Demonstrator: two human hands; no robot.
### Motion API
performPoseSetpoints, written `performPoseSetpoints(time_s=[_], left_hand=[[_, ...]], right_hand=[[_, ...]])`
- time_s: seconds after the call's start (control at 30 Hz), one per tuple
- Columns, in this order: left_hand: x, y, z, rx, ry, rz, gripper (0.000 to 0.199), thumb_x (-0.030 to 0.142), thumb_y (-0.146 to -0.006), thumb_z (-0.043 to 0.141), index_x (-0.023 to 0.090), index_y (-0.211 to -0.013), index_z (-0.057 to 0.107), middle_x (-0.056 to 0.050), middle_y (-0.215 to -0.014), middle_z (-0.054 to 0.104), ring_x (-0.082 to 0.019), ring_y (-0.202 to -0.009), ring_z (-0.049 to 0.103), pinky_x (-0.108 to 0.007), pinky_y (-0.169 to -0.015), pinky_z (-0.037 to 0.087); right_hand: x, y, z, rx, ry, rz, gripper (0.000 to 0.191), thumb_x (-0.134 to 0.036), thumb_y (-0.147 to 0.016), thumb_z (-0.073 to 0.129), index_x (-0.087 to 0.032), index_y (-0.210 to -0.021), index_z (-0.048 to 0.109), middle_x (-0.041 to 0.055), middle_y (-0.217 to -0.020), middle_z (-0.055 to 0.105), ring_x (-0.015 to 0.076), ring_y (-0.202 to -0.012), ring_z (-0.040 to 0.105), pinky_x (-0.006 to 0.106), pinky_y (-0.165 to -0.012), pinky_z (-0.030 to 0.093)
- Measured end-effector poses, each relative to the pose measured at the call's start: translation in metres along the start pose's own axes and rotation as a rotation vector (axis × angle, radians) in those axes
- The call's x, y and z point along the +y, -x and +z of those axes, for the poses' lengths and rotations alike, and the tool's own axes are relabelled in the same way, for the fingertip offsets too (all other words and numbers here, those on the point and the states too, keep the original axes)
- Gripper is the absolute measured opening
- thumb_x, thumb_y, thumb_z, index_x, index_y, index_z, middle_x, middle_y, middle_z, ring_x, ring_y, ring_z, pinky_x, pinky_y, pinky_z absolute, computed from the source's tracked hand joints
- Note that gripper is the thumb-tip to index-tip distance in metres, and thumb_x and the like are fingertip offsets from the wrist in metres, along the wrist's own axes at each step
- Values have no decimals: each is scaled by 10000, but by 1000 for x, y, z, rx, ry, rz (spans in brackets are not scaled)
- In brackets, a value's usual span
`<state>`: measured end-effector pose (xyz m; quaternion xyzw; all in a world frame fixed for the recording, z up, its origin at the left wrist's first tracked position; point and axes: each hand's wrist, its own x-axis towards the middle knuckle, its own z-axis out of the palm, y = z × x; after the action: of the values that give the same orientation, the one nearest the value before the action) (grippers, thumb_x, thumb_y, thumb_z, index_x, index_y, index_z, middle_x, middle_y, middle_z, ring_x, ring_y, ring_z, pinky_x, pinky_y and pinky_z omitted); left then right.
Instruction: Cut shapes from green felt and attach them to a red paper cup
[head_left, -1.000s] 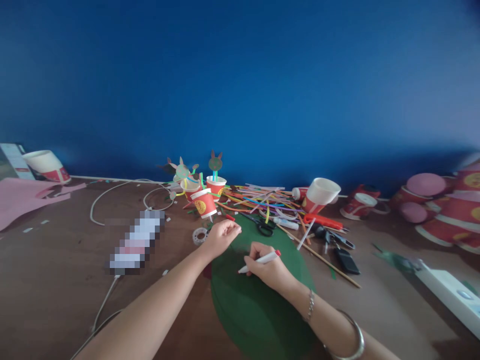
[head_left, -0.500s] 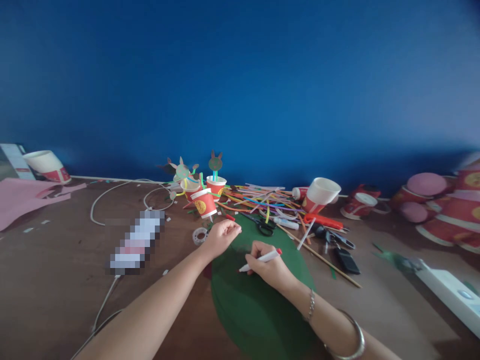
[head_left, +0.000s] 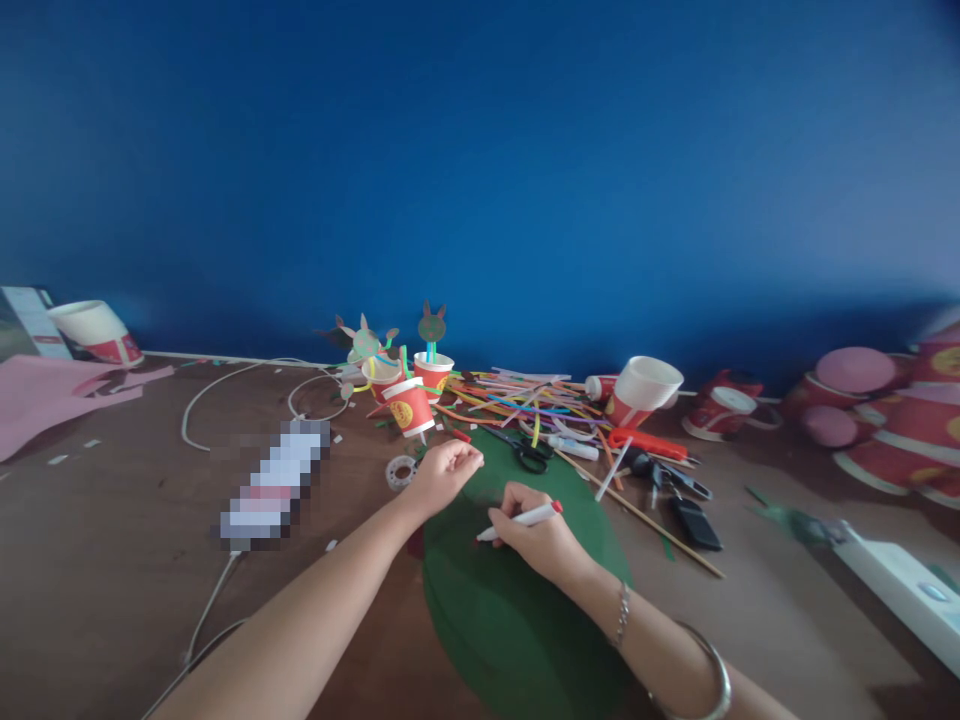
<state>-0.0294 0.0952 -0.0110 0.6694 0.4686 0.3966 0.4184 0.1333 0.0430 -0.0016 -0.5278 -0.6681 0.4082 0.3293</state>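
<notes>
My right hand (head_left: pixel 536 535) grips a white marker (head_left: pixel 541 515) with a red end. Its tip meets the dark green sheet (head_left: pixel 517 630), a large rounded piece flat on the table. My left hand (head_left: pixel 450 470) is closed over the sheet's upper left edge, and whatever its fingers may hold is hidden. A small red piece (head_left: pixel 460 436) lies just beyond those fingers. Beside that hand is a roll of tape (head_left: pixel 400 472). Black-handled scissors (head_left: pixel 532 458) rest at the sheet's far edge.
Red paper cups (head_left: pixel 409 408) with paper animal figures stand behind my left hand. Colourful strips (head_left: pixel 525 395) are heaped at the back. A wooden stick (head_left: pixel 652 520) and keys (head_left: pixel 694 520) lie right. Leftward are a phone (head_left: pixel 277 480) with a cable and pink paper (head_left: pixel 52 395).
The marker has shifted very slightly within the same spot on the green sheet. My left hand stays where it was.
</notes>
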Motion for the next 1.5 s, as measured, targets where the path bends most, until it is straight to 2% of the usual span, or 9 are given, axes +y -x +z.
performPoseSetpoints(time_s=[0.43,0.8,1.17,1.33,1.5], left_hand=[[-1,0,0,2,-7,0,282,388,-798,511,145,-850,644,-55,-787,664,-181,-752,586,-255,-654,436],[-1,0,0,5,-9,-1,290,394,-796,510,147,-858,649,-46,-730,660,-178,-723,592,-250,-634,436],[-1,0,-1,2,-8,2,297,404,-799,507,148,-854,646,-47,-758,666,-171,-716,594,-248,-635,436],[-1,0,0,-2,-5,10,297,397,-806,500,144,-862,644,-56,-784,670,-176,-733,594,-252,-644,438],[-2,-1,0,6,-9,14,304,403,-803,502,139,-857,643,-55,-782,670,-174,-728,594,-250,-641,437]], right_hand=[[2,-1,-1,35,19,-21,213,-180,-703,510,-207,-524,396,-53,-431,536,110,-449,564,173,-421,360],[1,0,-1,-13,-38,7,217,-181,-691,505,-215,-520,375,-61,-417,524,123,-448,595,171,-396,357],[3,0,-1,-50,-57,-5,228,-170,-701,514,-208,-528,371,-63,-423,511,121,-440,602,161,-382,333],[2,-1,-2,-20,-109,38,216,-195,-723,513,-205,-547,389,-59,-427,520,134,-469,624,167,-407,355],[1,-1,-1,8,-37,2,215,-207,-715,530,-205,-540,406,-47,-435,563,123,-459,596,177,-425,361]])
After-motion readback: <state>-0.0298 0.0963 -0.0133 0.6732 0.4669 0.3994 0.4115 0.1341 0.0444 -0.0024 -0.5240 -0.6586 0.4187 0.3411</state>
